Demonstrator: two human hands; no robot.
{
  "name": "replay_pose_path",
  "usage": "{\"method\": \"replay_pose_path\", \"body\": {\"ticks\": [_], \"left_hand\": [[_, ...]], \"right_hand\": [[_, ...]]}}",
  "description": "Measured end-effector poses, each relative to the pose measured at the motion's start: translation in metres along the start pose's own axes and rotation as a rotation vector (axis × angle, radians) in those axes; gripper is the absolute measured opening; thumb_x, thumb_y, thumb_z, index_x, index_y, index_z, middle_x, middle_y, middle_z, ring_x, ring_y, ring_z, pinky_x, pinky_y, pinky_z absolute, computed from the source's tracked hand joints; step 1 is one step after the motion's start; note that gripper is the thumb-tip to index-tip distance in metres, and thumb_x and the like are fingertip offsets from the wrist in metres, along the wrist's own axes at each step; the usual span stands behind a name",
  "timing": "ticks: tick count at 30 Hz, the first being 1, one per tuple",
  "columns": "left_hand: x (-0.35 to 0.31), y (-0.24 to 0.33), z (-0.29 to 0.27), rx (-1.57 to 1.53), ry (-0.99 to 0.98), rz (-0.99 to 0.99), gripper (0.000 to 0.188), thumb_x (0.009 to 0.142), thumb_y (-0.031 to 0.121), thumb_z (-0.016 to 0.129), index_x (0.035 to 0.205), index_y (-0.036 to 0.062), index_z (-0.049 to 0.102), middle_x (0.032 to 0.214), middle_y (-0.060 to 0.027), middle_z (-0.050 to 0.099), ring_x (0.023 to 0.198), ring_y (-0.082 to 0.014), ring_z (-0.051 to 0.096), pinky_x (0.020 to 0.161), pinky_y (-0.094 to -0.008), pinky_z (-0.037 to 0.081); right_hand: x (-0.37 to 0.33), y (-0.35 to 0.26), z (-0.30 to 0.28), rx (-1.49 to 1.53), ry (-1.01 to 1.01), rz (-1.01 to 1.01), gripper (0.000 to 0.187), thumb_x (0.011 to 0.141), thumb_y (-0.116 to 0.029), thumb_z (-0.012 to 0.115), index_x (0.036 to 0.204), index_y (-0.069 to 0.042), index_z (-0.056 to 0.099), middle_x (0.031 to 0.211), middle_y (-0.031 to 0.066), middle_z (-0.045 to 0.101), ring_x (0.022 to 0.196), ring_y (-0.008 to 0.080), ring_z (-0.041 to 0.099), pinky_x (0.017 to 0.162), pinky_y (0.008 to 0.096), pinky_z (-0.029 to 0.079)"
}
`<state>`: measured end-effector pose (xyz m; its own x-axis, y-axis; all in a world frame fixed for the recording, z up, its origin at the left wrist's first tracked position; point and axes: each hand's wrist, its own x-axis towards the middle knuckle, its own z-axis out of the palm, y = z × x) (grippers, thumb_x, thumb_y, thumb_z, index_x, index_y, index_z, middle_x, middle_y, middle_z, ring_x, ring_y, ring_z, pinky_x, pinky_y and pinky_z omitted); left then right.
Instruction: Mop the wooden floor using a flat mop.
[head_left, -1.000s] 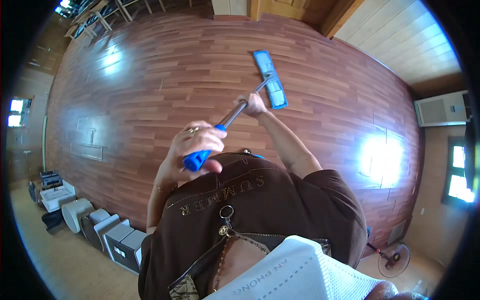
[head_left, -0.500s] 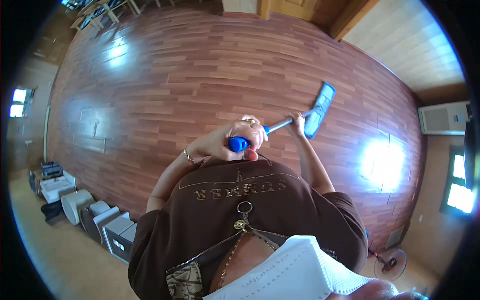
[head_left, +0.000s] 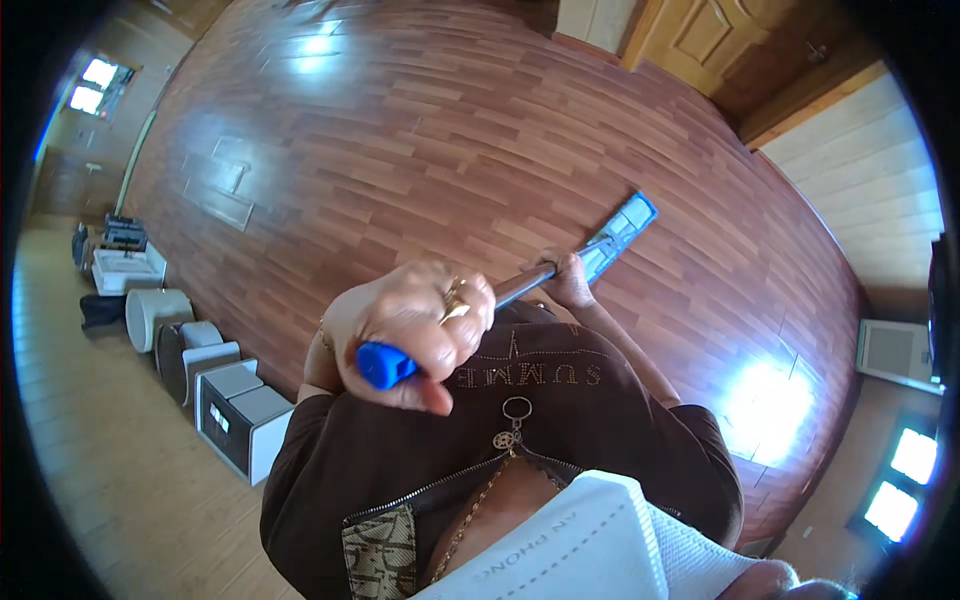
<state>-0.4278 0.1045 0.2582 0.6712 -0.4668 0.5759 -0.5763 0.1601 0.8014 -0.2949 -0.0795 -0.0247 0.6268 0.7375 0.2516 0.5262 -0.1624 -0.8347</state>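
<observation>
A flat mop slants across the view, its blue pad lying on the wooden floor ahead and to the right. My left hand, with rings on its fingers, wraps round the top of the pole; the blue handle end pokes out of the fist toward me. Lower down the pole, near the pad, my right hand is closed round the shaft. Parts of the grip are hidden behind my left fingers.
Along the left wall stand several pieces of white and dark equipment, among them a boxy unit and a rounded white bin. A wooden door is at the far right. A white wall unit sits at the right.
The handle end and my left hand have come nearer to me and leftward. My right hand has shifted slightly left and down. The mop pad has swung a little left, and the view has turned.
</observation>
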Motion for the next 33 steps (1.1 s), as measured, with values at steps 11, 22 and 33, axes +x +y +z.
{"method": "replay_pose_path", "body": {"ticks": [11, 22, 33], "left_hand": [[-0.026, 0.072, 0.010, 0.381, -0.002, 0.095, 0.033, 0.076, 0.020, 0.071, 0.059, 0.0103, 0.045, 0.056, -0.0041, 0.042, 0.047, -0.0243, 0.046, 0.050, -0.0351, 0.039], [-0.019, 0.021, 0.022, 0.942, 0.114, -0.253, 0.032, 0.080, 0.040, 0.070, 0.089, 0.0120, 0.057, 0.110, -0.0105, 0.055, 0.117, -0.0325, 0.047, 0.095, -0.0481, 0.032], [-0.002, -0.029, 0.021, 0.960, 0.034, -0.149, 0.085, 0.066, 0.057, 0.072, 0.138, 0.0218, 0.041, 0.135, -0.0117, 0.043, 0.130, -0.0375, 0.034, 0.099, -0.0582, 0.029]], "right_hand": [[0.074, -0.070, 0.091, 0.221, -0.423, -0.232, 0.031, 0.074, -0.032, 0.080, 0.086, -0.008, 0.064, 0.077, 0.0085, 0.062, 0.073, 0.0229, 0.060, 0.065, 0.0362, 0.047], [0.079, -0.146, -0.050, 0.752, -0.905, -0.384, 0.072, 0.074, -0.020, 0.079, 0.135, -0.005, 0.044, 0.130, 0.0117, 0.051, 0.125, 0.0260, 0.045, 0.106, 0.0408, 0.033], [0.013, -0.192, -0.088, 0.739, -0.225, -0.220, 0.082, 0.062, -0.037, 0.088, 0.125, 0.001, 0.053, 0.131, 0.0143, 0.051, 0.122, 0.0297, 0.048, 0.104, 0.0436, 0.034]]}}
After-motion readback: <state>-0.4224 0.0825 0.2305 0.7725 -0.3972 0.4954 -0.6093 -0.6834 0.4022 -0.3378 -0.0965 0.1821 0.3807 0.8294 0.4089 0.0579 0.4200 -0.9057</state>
